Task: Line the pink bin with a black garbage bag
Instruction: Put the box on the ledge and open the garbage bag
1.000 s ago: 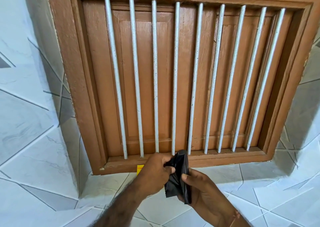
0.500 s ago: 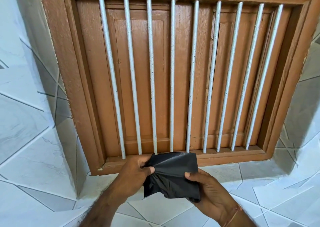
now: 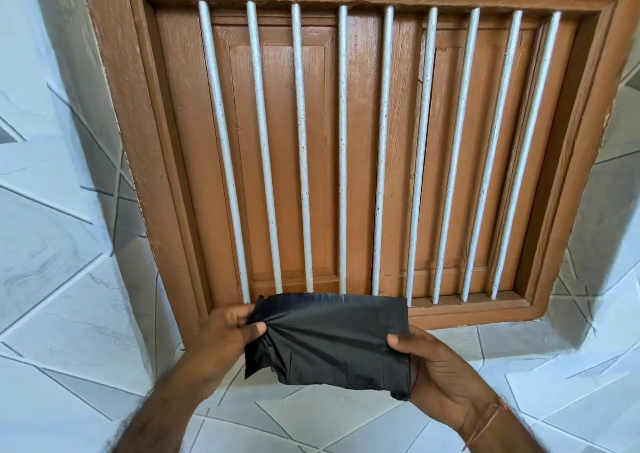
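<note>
Below the barred window (image 3: 346, 148), the left hand (image 3: 225, 335) and right hand (image 3: 440, 373) pinched opposite edges of the folded garbage bag (image 3: 329, 342), whose thin film could tear if pulled too hard.

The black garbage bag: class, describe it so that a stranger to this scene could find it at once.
Find the brown wooden window frame with white bars. Just below its sill, the left hand and right hand hold the black garbage bag, still partly folded. It is the only black, crinkled thing against pale tiles.
</note>
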Tool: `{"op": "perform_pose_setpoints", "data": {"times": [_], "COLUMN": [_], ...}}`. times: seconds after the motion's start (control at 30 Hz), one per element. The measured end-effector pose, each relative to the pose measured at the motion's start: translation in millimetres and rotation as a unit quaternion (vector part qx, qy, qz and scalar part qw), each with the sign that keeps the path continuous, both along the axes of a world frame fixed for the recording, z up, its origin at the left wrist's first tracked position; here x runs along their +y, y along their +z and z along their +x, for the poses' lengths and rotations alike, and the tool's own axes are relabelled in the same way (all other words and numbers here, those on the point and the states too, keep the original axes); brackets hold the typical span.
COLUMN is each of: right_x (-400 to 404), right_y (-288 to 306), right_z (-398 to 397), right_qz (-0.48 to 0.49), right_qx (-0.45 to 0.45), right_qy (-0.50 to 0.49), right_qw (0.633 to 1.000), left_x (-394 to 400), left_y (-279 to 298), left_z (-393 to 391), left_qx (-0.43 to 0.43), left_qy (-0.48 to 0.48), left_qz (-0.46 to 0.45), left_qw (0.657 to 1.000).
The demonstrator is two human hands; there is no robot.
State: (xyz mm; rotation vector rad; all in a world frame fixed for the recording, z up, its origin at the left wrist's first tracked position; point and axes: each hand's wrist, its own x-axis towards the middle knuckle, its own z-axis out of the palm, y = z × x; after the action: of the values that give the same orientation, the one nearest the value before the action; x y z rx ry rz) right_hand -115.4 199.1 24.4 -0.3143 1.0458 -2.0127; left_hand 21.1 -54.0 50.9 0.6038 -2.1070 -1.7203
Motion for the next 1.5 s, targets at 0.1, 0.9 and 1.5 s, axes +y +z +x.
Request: {"op": "perform_pose_setpoints", "data": {"times": [0.1,0.9,1.5], "right_x": [6.0,38.0,-13.2], "right_y": [4.6,23.7,51.4], "right_z": [-5.8,-43.5,4.6], "right_qz": [0.013,0.049,0.05], "right_qx": [0.009,0.074,0.098], "right_qy": [-0.025,-0.134,-0.01], "right_qw": [1.0,0.987,0.994], "left_x": [-4.3,-49.6,92.7], "left_y": [0.8,-4.3,30.4], "left_z": [2.0,-2.3,-45.9], "left_qx": [0.014,-0.003,0.061], "left_qy": [0.027,0.306,-0.165], "left_qz": [0.024,-0.021,-0.073], "left_qw": [0.999,0.952,0.982]}}
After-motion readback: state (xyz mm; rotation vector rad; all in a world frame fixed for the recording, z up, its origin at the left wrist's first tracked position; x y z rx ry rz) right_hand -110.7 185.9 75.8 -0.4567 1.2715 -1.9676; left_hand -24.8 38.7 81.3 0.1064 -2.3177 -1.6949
